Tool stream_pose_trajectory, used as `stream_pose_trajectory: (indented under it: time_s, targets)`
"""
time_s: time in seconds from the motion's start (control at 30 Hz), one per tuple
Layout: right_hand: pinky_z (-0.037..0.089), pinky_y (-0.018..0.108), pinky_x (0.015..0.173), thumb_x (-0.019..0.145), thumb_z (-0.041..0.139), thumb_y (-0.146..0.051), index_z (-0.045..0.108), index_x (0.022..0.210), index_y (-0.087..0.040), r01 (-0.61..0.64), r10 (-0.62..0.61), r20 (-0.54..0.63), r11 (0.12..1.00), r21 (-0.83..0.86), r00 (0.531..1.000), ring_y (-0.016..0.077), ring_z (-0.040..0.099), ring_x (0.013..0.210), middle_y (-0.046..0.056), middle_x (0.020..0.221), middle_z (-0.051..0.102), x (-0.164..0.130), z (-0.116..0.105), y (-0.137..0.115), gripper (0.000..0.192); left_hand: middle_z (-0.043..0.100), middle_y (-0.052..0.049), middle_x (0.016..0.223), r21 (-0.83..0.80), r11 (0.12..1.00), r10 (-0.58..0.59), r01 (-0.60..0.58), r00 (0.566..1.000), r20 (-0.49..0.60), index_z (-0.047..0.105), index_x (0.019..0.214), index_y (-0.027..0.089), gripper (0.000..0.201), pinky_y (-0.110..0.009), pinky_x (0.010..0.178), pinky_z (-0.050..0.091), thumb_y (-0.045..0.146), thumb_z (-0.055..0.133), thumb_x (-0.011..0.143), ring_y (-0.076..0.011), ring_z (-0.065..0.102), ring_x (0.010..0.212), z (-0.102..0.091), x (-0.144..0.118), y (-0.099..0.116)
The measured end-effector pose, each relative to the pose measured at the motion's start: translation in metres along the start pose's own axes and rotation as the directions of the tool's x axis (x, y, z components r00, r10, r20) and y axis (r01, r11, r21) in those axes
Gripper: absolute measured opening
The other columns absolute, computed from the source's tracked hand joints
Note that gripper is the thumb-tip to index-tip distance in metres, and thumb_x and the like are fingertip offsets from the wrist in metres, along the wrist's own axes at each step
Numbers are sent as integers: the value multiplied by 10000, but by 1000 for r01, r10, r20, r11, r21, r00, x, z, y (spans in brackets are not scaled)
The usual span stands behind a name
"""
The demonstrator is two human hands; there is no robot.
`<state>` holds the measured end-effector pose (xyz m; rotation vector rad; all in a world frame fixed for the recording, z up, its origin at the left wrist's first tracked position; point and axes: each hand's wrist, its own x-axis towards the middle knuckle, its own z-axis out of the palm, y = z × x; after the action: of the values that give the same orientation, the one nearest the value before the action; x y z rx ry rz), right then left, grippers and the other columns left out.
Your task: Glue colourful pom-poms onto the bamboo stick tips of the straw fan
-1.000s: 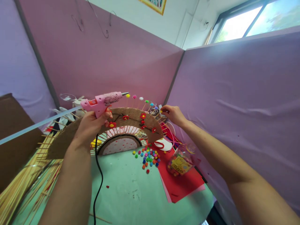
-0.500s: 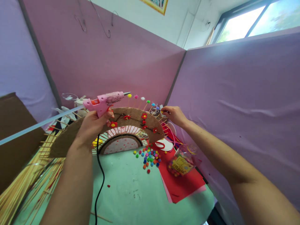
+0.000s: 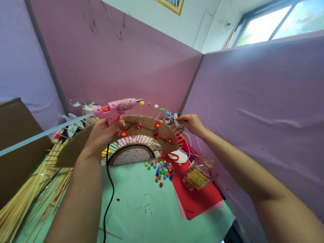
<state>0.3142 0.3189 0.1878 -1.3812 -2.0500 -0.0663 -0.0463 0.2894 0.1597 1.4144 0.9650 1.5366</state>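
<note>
My left hand [image 3: 105,131] is wrapped round the handle of a pink hot glue gun [image 3: 117,107], with a long clear glue stick running out of its back and its nozzle pointing right. Behind that hand stands a fan-shaped craft piece [image 3: 146,120], a brown twine-wrapped arch with red flowers and thin sticks fanning out. Colored pom-poms, such as a white one [image 3: 156,106], tip several sticks along its top. At the arch's right side, my right hand [image 3: 192,124] pinches a small yellow pom-pom [image 3: 176,121] at a stick's end; whether it is attached cannot be seen.
Loose pom-poms [image 3: 163,170] lie on the green table [image 3: 136,209]. On red paper [image 3: 199,206] at right is a clear jar [image 3: 197,177] of pom-poms. Bundled bamboo sticks [image 3: 22,199] and a cardboard box [image 3: 20,145] are at left. The gun's black cord [image 3: 111,189] crosses the table.
The whole view has shifted slightly, so everything sits a little further right. Both hands keep their grips, the right still at the stick end with the yellow pom-pom.
</note>
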Motion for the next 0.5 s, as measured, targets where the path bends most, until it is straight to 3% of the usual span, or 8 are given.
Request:
stream_pose_trajectory:
  time_s: [0.27, 0.5]
  targets:
    - [530, 284, 754, 786, 650, -165, 796, 889, -229, -79, 77, 40, 996, 51, 996, 201, 734, 811, 28, 894, 795, 6, 5, 2, 190, 550, -6, 594, 25, 999, -42, 42, 999, -1, 597, 745, 191, 320, -259, 529, 384, 464, 745, 666, -127, 485, 512, 0, -2, 2]
    - [505, 268, 696, 751, 687, -205, 789, 847, -215, -125, 126, -24, 991, 56, 992, 175, 703, 708, 20, 782, 782, 4, 6, -3, 140, 593, -22, 647, -24, 1000, 6, -5, 1000, 27, 592, 719, 185, 322, -244, 514, 387, 449, 763, 652, -106, 475, 506, 0, -2, 3]
